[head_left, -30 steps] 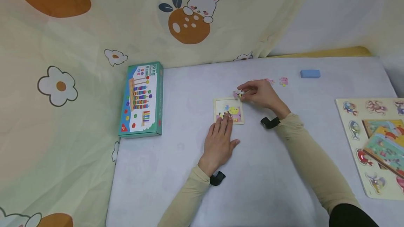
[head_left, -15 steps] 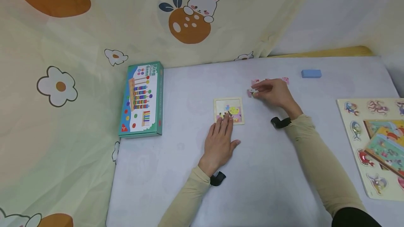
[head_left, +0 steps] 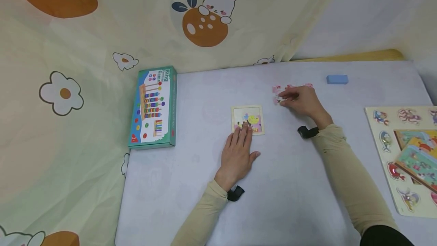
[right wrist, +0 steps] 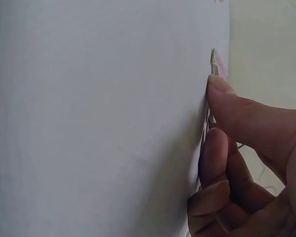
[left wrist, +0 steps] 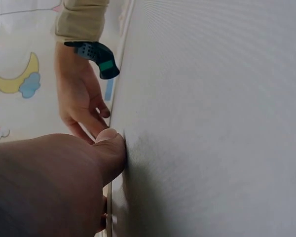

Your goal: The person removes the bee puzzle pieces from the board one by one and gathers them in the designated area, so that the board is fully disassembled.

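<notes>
A small square puzzle frame [head_left: 246, 109] lies mid-table, partly filled with coloured pieces, among them a yellow figure [head_left: 253, 119]. The left hand [head_left: 235, 159] rests on its lower edge with extended fingers, hiding part of it. Up and to the right, the right hand [head_left: 304, 101] pinches a small puzzle piece [head_left: 276, 101] low over the table. Beside that hand lie several pink pieces [head_left: 276, 89], some partly behind it. In the right wrist view the thumb [right wrist: 237, 108] is against the thin piece [right wrist: 215, 60]; the fingers are bent below.
A green boxed toy [head_left: 152, 108] lies at the left table edge. A blue block [head_left: 337, 79] sits near the back right. At the right lies a sea-animal board [head_left: 384, 162] with picture panels [head_left: 418, 162] on top. Patterned cloth [head_left: 146, 22] hangs behind the table.
The right hand has moved right, away from the puzzle frame's upper right corner to the loose pink pieces, with the small piece in its fingers. The left hand has stayed in place.
</notes>
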`<state>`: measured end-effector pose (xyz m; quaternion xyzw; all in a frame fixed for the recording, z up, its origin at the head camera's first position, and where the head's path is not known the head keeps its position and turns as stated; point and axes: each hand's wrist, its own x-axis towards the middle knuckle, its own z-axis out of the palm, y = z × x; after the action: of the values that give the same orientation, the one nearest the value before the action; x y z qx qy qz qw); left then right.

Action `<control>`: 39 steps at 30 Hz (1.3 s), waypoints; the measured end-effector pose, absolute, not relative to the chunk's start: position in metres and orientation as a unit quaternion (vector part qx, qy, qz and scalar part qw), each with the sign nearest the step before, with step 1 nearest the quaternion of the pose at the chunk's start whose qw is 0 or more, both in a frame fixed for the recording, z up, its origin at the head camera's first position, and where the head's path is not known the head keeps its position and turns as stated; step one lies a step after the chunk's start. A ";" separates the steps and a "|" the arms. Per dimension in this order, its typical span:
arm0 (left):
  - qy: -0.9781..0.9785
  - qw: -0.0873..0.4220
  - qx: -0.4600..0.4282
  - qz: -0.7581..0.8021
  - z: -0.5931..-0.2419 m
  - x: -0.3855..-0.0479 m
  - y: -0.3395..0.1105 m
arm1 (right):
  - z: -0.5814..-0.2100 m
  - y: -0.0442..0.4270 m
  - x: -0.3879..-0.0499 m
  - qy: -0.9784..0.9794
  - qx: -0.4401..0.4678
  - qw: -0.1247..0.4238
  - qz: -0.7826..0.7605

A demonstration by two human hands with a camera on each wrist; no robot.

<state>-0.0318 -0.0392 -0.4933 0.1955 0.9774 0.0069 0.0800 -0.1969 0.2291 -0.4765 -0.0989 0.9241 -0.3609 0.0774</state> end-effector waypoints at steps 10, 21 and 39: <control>0.978 0.074 0.197 0.012 -0.494 -0.032 -0.040 | -0.470 0.227 -0.197 0.924 -0.102 0.092 -0.356; 0.977 0.077 0.196 0.021 -0.494 -0.033 -0.040 | -0.467 0.220 -0.195 0.922 -0.115 0.077 -0.363; 0.988 -0.002 0.152 0.035 -0.498 -0.049 -0.020 | -0.464 0.146 -0.196 0.882 -0.242 0.161 -0.372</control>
<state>-0.0491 -0.0201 -0.4984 0.1524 0.9877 0.0347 -0.0020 -0.1960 0.1459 -0.4636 -0.2420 0.8816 -0.3720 0.1605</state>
